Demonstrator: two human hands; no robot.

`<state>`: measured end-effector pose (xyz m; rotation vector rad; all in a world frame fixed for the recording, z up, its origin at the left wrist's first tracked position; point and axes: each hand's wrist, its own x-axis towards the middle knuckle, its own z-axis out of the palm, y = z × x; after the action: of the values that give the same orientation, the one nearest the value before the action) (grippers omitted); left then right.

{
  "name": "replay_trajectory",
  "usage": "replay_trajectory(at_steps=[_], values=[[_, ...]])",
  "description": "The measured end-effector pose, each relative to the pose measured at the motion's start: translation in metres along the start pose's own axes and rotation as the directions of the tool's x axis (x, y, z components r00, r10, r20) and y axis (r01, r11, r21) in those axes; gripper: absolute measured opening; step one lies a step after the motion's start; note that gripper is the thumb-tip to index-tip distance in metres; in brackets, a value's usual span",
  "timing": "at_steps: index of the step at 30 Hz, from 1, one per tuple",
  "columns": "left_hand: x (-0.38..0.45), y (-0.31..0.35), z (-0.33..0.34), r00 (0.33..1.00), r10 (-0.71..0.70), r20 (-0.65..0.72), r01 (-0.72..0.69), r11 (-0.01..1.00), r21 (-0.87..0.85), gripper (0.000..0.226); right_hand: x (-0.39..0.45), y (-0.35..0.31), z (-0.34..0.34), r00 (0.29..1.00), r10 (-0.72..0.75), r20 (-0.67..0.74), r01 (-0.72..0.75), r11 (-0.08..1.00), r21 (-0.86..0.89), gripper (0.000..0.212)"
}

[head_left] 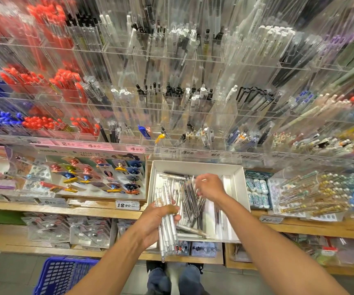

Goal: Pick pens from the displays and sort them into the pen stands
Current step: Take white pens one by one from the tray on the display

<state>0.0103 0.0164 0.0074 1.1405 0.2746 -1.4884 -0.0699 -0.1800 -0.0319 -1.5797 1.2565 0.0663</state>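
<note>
A person stood at a shop's pen wall, seen from above. The left hand (157,220) was wrapped around a bundle of clear pens (167,228), fingers pressed closed on the smooth, slim plastic barrels. The bundle's long axis ran from the shelf's front edge towards the wall, its lower ends hanging past that edge.

The right hand (209,187) reached into a shallow white cardboard box (239,182) resting on the wooden shelf (312,227). Its fingers were curled downward over loose pens (190,199) lying in the box; whether they pinched one could not be told through the motion blur. Those pens, dark and clear, lay mostly lengthwise, front to back, directly beneath the right hand, which was nearer.

Above, clear acrylic pen stands (193,107) rose in tiers, glossy and upright, holding pens.
</note>
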Motion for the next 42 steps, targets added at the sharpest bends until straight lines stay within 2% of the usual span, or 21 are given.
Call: replay_trajectory(at_steps=[1, 4, 6, 11, 15, 18, 21, 24, 27, 30, 33, 36, 37, 39, 42], values=[[0.001, 0.000, -0.002, 1.000, -0.009, -0.015, 0.009, 1.000, -0.017, 0.058, 0.012, 0.002, 0.000, 0.998, 0.022, -0.056, -0.025, 0.997, -0.069, 0.006], [0.004, -0.001, -0.008, 0.998, -0.016, -0.058, 0.017, 1.000, 0.005, 0.064, 0.033, 0.005, 0.008, 0.996, 0.070, -0.058, -0.084, 0.958, -0.276, 0.018], [0.008, -0.002, -0.010, 0.997, -0.029, -0.078, 0.029, 1.000, 0.010, 0.073, 0.039, 0.007, 0.013, 0.994, 0.074, -0.086, -0.100, 0.929, -0.356, 0.019], [0.014, -0.004, -0.011, 0.995, -0.040, -0.093, 0.041, 0.999, 0.002, 0.100, 0.041, 0.008, 0.021, 0.988, 0.074, -0.137, -0.130, 0.877, -0.462, 0.019], [0.014, -0.004, -0.010, 0.996, -0.027, -0.091, 0.028, 1.000, 0.006, 0.102, 0.041, 0.005, 0.020, 0.984, 0.071, -0.161, -0.145, 0.846, -0.512, 0.017], [0.012, -0.002, -0.007, 0.996, -0.020, -0.089, 0.021, 1.000, 0.014, 0.111, 0.040, 0.007, 0.021, 0.988, 0.078, -0.132, -0.137, 0.833, -0.536, 0.018], [0.012, -0.004, -0.006, 0.995, -0.014, -0.102, 0.016, 1.000, 0.023, 0.111, 0.040, 0.005, 0.024, 0.990, 0.094, -0.103, -0.137, 0.790, -0.597, 0.022], [0.011, -0.005, -0.006, 0.993, -0.009, -0.115, 0.016, 0.998, 0.058, 0.117, 0.040, 0.002, 0.029, 0.991, 0.116, -0.070, -0.135, 0.796, -0.590, 0.017], [0.010, -0.006, -0.007, 0.993, -0.001, -0.116, 0.008, 0.998, 0.063, 0.124, 0.039, 0.003, 0.026, 0.993, 0.094, -0.064, -0.113, 0.873, -0.474, 0.025], [0.011, -0.007, -0.010, 0.993, 0.004, -0.119, 0.001, 0.999, 0.043, 0.122, 0.035, 0.007, 0.015, 0.995, -0.057, -0.084, 0.029, 0.954, -0.299, 0.032], [0.012, -0.008, -0.011, 0.993, 0.010, -0.114, -0.007, 1.000, 0.024, 0.103, 0.021, 0.017, 0.005, 0.977, -0.197, -0.078, 0.179, 0.966, -0.188, 0.018], [0.013, -0.008, -0.011, 0.991, -0.004, -0.136, 0.007, 1.000, 0.026, 0.080, 0.013, 0.026, 0.003, 0.964, -0.242, -0.113, 0.241, 0.970, -0.027, 0.010], [0.013, -0.009, -0.012, 0.990, -0.008, -0.143, 0.011, 1.000, 0.021, 0.078, 0.013, 0.025, 0.004, 0.969, -0.226, -0.101, 0.224, 0.974, -0.028, 0.007], [0.013, -0.008, -0.011, 0.989, -0.008, -0.151, 0.009, 1.000, 0.007, 0.083, 0.018, 0.023, 0.007, 0.988, -0.147, -0.043, 0.139, 0.978, -0.156, 0.005], [0.012, -0.007, -0.010, 0.988, -0.008, -0.155, 0.007, 1.000, -0.005, 0.083, 0.030, 0.020, 0.018, 1.000, -0.013, -0.020, 0.006, 0.941, -0.339, 0.016]])
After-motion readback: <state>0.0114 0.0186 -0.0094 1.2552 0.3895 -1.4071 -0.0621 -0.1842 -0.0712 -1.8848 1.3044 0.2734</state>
